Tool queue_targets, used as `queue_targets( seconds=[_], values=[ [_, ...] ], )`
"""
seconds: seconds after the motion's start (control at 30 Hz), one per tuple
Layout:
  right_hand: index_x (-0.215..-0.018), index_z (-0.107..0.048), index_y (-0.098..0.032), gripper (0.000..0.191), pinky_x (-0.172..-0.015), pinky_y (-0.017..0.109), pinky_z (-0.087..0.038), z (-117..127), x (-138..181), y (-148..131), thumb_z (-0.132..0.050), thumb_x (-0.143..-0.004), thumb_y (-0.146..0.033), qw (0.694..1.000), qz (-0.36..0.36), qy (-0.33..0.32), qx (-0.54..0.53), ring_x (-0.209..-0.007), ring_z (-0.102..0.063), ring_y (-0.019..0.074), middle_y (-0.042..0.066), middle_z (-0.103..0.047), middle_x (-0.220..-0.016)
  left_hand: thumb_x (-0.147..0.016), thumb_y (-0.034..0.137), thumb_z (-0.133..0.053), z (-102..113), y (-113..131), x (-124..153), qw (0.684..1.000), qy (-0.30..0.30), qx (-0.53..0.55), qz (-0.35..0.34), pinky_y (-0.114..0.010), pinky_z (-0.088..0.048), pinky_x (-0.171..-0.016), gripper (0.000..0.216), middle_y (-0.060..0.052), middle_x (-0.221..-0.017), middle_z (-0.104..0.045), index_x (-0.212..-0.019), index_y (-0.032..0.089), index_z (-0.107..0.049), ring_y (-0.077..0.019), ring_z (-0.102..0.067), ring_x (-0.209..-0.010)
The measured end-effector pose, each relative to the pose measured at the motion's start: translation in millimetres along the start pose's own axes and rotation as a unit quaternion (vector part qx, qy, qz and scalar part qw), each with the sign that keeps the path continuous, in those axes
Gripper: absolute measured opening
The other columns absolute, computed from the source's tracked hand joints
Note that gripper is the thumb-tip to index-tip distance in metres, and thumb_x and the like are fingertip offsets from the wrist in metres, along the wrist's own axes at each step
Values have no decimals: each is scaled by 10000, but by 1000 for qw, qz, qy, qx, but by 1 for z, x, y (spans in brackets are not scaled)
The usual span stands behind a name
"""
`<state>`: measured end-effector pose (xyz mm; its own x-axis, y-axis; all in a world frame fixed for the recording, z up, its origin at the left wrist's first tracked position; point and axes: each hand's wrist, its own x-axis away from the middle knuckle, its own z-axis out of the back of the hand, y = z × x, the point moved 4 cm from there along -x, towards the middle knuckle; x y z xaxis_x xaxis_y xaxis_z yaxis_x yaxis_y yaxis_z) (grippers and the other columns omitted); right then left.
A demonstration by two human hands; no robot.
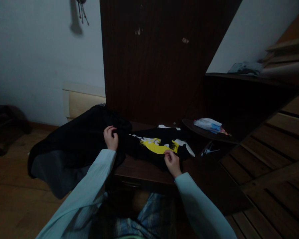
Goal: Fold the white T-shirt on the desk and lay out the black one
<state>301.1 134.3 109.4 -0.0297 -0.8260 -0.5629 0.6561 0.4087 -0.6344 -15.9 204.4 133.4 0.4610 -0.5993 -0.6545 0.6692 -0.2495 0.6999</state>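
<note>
A black garment with a yellow and white print lies on the dark wooden desk before me. At its near right part is my right hand, with thumb and fingers pinched together on the cloth. My left hand is at the garment's left end, next to a large black and grey cloth that drapes off the desk's left side. Its fingers are curved, with a gap showing between thumb and forefinger. Dim light hides the folds of the black fabric.
An upright dark wood panel backs the desk. Right of it, a small corner shelf bears a blue and white packet. Wooden slats stand at far right. A low dark stool is at far left.
</note>
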Motion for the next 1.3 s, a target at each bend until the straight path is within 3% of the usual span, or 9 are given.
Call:
queue_targets(
  seconds=[0.1,0.2,0.3,0.57,0.7,0.83,1.03,1.17,1.3],
  values=[
    [-691,-535,-182,144,-485,203,-321,-7,9,-5,-392,-683,-193,996,32,-85,18,-462,-413,89,-19,-492,-554,-691,104,-349,-13,6,7,989,-142,3,-36,-263,-422,-754,210,-41,-739,-587,-652,183,-539,-162,-561,-765],
    [-677,-540,-182,153,-490,196,-315,-9,10,-5,-388,-662,-175,992,28,-121,27,-471,-422,91,-31,-456,-522,-680,114,-348,-29,11,18,951,-299,-38,-71,-245,-409,-691,225,-21,-672,-589,-621,189,-552,-154,-553,-700],
    [-670,-544,-182,156,-486,194,-308,-9,8,-4,-389,-660,-181,991,2,-133,21,-465,-416,90,-41,-434,-499,-670,130,-369,-41,12,25,915,-391,-62,-80,-242,-406,-640,236,-9,-623,-596,-615,194,-589,-159,-554,-653],
    [-730,-570,-174,127,-504,202,-369,-4,14,-3,-465,-699,-239,977,-23,-208,-46,-524,-457,97,-20,-510,-586,-685,173,-438,-51,12,28,894,-439,-27,-81,-277,-418,-831,277,-24,-882,-671,-821,207,-677,-185,-589,-856],
    [-859,-585,-187,224,-736,297,-439,11,21,7,-596,-657,-284,966,34,-255,-15,-808,-535,160,48,-578,-888,-697,350,-545,-51,16,30,880,-465,14,-92,-319,-367,-930,319,-49,-1057,-638,-967,214,-645,-217,-543,-1019],
    [-866,-566,-196,204,-877,384,-387,30,21,29,-565,-686,-292,984,29,-166,59,-983,-504,210,77,-565,-1008,-619,459,-624,-51,17,26,847,-524,-3,-85,-360,-326,-969,585,-92,-1238,-525,-1146,218,-545,-255,-447,-1160],
    [-698,-496,-200,76,-746,361,-404,37,17,44,-420,-699,-191,983,-12,-50,176,-803,-513,207,60,-562,-788,-517,301,-678,-56,12,25,797,-586,-16,-145,-413,-241,-1018,615,-102,-1318,-438,-1114,229,-550,-273,-383,-1215],
    [-719,-464,-200,84,-703,320,-402,45,15,47,-414,-706,-267,995,-54,0,80,-731,-518,179,35,-552,-743,-559,200,-574,-60,6,23,808,-572,6,-141,-388,-292,-1000,463,-95,-1277,-485,-1022,208,-577,-242,-435,-1176],
    [-753,-449,-201,210,-497,228,-347,58,9,52,-422,-702,-403,987,-139,28,-82,-516,-440,118,-36,-458,-570,-551,124,-515,-62,6,12,821,-555,-5,-135,-304,-394,-916,360,-62,-1074,-624,-885,211,-619,-206,-560,-1023]
  ],
)
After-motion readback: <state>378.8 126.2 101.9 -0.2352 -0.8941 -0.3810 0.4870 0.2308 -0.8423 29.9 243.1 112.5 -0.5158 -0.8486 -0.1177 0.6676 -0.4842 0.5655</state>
